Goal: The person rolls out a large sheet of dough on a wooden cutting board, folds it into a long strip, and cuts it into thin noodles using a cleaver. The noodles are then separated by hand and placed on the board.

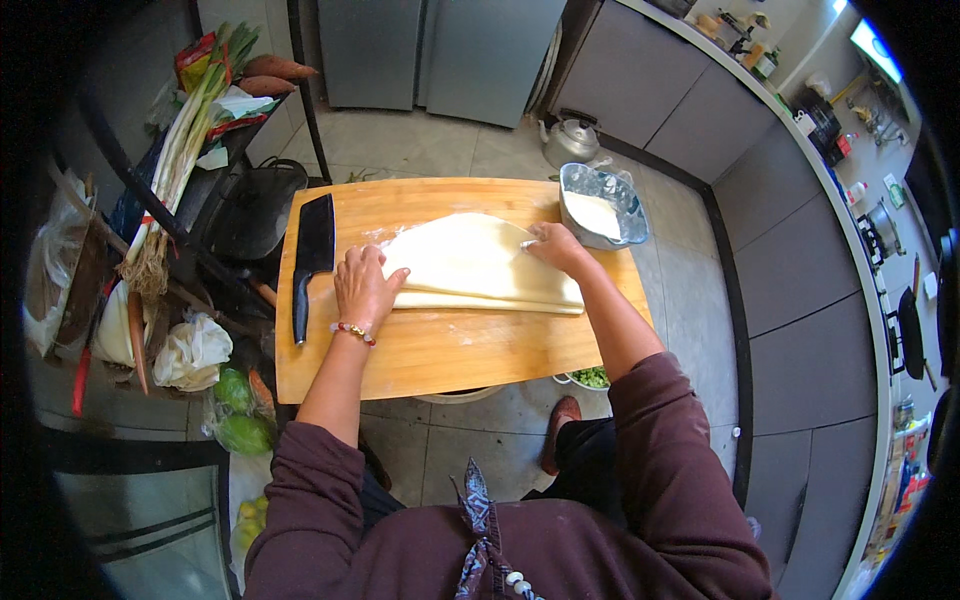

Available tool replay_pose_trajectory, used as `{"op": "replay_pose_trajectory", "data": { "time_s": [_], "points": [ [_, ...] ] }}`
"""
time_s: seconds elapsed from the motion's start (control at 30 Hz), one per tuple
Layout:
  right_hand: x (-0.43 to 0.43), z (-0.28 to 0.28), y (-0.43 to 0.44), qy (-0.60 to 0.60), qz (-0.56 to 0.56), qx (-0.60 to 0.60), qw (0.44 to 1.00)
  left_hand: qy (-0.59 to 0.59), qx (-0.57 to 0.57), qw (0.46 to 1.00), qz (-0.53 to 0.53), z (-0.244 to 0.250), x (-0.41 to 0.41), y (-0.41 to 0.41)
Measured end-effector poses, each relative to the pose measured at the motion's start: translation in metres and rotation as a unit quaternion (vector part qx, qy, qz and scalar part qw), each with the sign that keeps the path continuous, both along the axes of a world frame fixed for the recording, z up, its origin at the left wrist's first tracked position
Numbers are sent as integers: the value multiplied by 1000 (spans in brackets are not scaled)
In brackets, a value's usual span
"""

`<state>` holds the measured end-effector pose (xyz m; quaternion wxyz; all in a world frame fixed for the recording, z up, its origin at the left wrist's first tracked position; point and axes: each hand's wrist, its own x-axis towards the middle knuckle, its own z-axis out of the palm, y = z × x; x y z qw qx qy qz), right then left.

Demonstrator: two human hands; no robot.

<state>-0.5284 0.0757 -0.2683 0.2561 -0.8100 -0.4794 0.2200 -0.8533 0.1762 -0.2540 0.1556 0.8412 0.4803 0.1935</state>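
Note:
A folded sheet of pale dough (472, 259) lies on a wooden board (450, 360), its layered straight edge towards me and its curved edge away. My left hand (364, 281) rests at the dough's left end, thumb apart from the fingers, holding nothing. At the upper right edge of the dough is my right hand (555, 247), its fingertips bent together over the rim; whether they pinch the dough is not clear. A cleaver (315, 247) with a black blade and handle lies at the board's left side. Flour dusts the wood in places.
A bluish plastic container (634, 210) of flour stands at the board's back right corner, a metal kettle (571, 141) on the floor behind. Leeks (176, 157) and sweet potatoes (277, 67) lie on a rack at the left. Chopped greens (590, 376) in a bowl show below the board's front edge.

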Motion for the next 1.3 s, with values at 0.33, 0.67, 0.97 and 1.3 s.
{"op": "replay_pose_trajectory", "data": {
  "time_s": [0.33,0.67,0.97,1.3],
  "points": [
    [-7,17,-3,-36,55,-20,998,12,-17,1000,15,4,-1,2],
    [-34,26,-4,21,7,47,999,-29,-131,991,18,17,-4,2],
    [-54,9,-62,-224,153,185,945,44,-154,986,48,17,-13,5],
    [-51,5,-97,-207,80,165,961,-119,86,987,-59,-9,-6,19]
  ]
}}
